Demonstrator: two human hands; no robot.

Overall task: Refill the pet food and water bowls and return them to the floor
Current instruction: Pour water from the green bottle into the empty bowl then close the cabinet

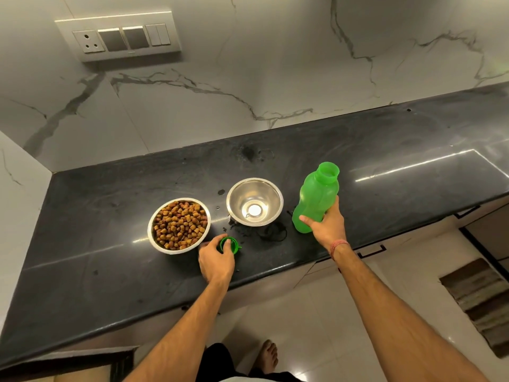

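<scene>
Fingers (pixel 309 220) of the right hand (pixel 327 230) are wrapped round the uncapped green plastic bottle (pixel 316 199), held upright just right of the empty steel bowl (pixel 254 201). The green cap (pixel 230 244) is pinched by the left hand (pixel 216 261).

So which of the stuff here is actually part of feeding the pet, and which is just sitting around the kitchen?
Part of the job:
- bowl of kibble
- empty steel bowl
- open green bottle, held by the right hand
- green cap, under the left hand

Just there:
- switch panel on the wall
- striped mat on the floor
- water drops on the black counter
</scene>
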